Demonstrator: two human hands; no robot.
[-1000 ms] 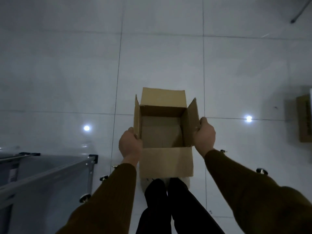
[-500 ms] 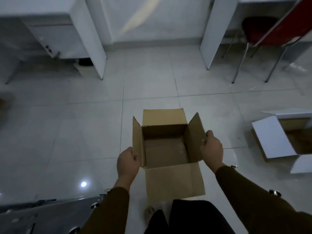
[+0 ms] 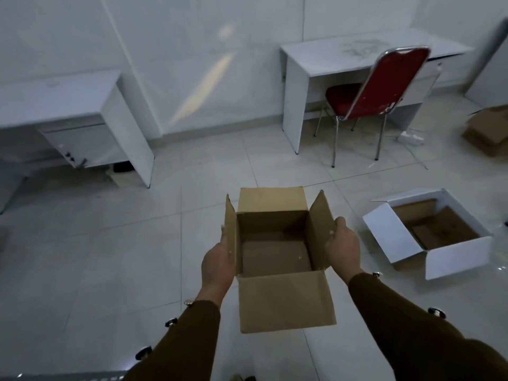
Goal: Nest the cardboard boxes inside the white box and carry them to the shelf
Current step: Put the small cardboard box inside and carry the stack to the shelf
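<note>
I hold an open brown cardboard box (image 3: 275, 259) in front of me above the tiled floor, its four flaps spread out and its inside empty. My left hand (image 3: 217, 266) grips its left side wall and my right hand (image 3: 342, 247) grips its right side wall. The white box (image 3: 428, 237) sits open on the floor to the right, with a brown cardboard box nested inside it. Another brown cardboard box (image 3: 488, 130) lies on the floor at the far right edge.
A white desk (image 3: 330, 61) with a red chair (image 3: 373, 92) stands at the back right. Another white desk (image 3: 68, 103) with a drawer unit stands at the back left. A grey metal edge (image 3: 63, 376) shows at the bottom left.
My view has lifted from the floor to the room, bringing the desks, chair and white box into sight. Both hands have kept hold of the brown box throughout.
</note>
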